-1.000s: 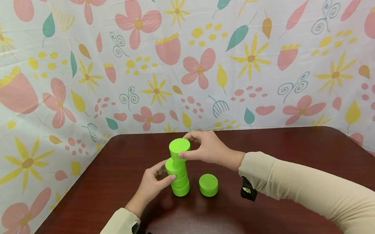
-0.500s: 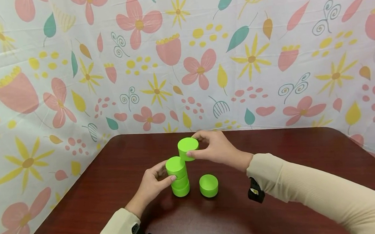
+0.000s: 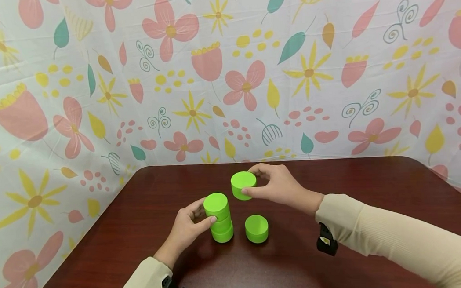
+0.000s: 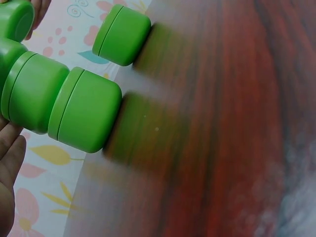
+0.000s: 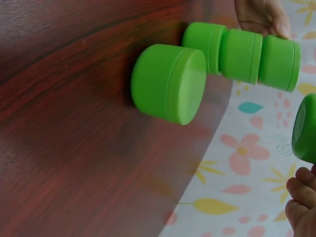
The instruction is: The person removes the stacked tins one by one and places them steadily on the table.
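Three green lidded jars form an upright stack (image 3: 218, 213) on the table, their lid seams showing in the wrist views. My left hand (image 3: 185, 228) holds the top jar of this stack, thumb on the near side and fingers behind it. Off to the upper right, my right hand (image 3: 279, 184) grips another green jar (image 3: 241, 183) in the air, with thumb and fingers on opposite sides. That raised jar (image 5: 306, 131) shows its rounded base in the right wrist view. A separate green jar (image 3: 256, 230) stands on the table just right of the stack.
The dark reddish wood table (image 3: 338, 225) has a glossy surface that reflects the jars. Behind it and along the left hangs a white cloth (image 3: 310, 24) printed with flowers and leaves. A dark camera mount (image 3: 326, 240) is strapped at the right wrist.
My right hand has carried its jar rightward, from over the top of the stack to a spot beside it in the air. My left hand, the stack and the single jar have stayed put.
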A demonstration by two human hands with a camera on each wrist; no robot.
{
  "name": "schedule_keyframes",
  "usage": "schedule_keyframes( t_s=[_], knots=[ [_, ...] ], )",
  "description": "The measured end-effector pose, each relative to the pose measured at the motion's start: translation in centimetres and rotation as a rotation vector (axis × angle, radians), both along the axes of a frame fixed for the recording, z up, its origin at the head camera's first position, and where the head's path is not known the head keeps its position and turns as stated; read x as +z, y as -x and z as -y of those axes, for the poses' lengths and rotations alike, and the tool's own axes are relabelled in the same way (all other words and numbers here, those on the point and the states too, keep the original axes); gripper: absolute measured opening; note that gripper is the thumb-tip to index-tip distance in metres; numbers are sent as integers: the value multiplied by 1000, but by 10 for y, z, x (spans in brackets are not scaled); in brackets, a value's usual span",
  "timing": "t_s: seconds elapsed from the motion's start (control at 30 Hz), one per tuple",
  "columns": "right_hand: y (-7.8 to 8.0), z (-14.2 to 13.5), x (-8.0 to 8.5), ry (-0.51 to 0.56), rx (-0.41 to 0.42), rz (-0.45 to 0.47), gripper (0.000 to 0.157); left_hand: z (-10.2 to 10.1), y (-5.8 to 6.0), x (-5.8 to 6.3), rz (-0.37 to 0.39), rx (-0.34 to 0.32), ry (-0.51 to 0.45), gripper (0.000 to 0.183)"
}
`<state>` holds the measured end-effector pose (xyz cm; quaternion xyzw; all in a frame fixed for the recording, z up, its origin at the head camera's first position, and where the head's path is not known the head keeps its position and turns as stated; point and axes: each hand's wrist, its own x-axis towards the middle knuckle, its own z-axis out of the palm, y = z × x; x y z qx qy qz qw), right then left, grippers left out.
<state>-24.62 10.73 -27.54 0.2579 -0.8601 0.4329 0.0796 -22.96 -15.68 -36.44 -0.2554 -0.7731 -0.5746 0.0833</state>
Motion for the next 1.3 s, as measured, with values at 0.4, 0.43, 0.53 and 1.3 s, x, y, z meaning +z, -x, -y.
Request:
schedule_keyframes(
  t_s=[0.4, 0.43, 0.53, 1.3],
  knots=[
    [-1, -17, -13, -5, -12, 15, 40, 0, 0, 0, -1, -4, 1, 50],
    [-2, -18, -14, -4, -18, 12, 39, 0, 0, 0, -1, -4, 2, 50],
    [-3, -22, -17, -5, -33, 7, 39, 0, 0, -1, -5, -4, -2, 50],
    [-15, -50, -42, -4, -125, -8, 40, -1, -1, -2, 3, 1, -14, 49]
  ],
)
